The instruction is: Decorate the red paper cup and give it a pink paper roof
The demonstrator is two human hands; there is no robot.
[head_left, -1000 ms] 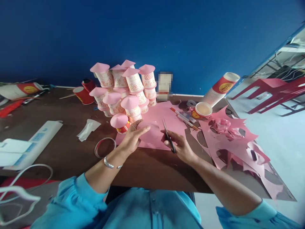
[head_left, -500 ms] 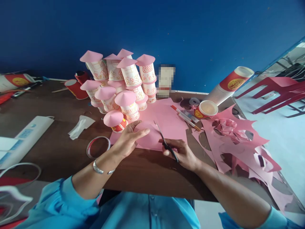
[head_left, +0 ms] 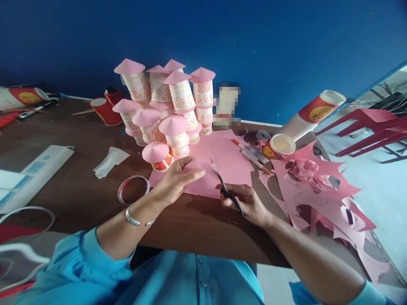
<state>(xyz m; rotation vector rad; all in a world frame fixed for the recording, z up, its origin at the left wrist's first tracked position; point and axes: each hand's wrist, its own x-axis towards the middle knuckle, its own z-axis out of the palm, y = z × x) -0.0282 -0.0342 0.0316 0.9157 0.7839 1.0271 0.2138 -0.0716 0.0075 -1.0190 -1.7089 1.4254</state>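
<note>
My left hand (head_left: 174,180) pinches a small rounded piece of pink paper (head_left: 201,171) between thumb and fingers, just above the table's front part. In my right hand (head_left: 246,203) is a pair of scissors (head_left: 225,189) with black handles, its blades pointing up and away beside the paper's right edge. Under both hands lies a larger pink sheet (head_left: 230,148), whose colour blends with the held piece. Behind my left hand stands a red cup with a pink cone roof (head_left: 156,153). Several white drawn-on cup towers with pink cone roofs (head_left: 181,95) rise further back.
Cut pink paper scraps (head_left: 324,190) spread over the table's right side. Near them are markers (head_left: 251,156), a paper cup (head_left: 279,146) and a leaning cup stack (head_left: 313,114). A tape roll (head_left: 132,189), a crumpled tissue (head_left: 111,162) and a white box (head_left: 38,178) lie left.
The view has shifted slightly, so the towers and both hands appear a little further right. My hands keep the same holds on the paper and the scissors.
</note>
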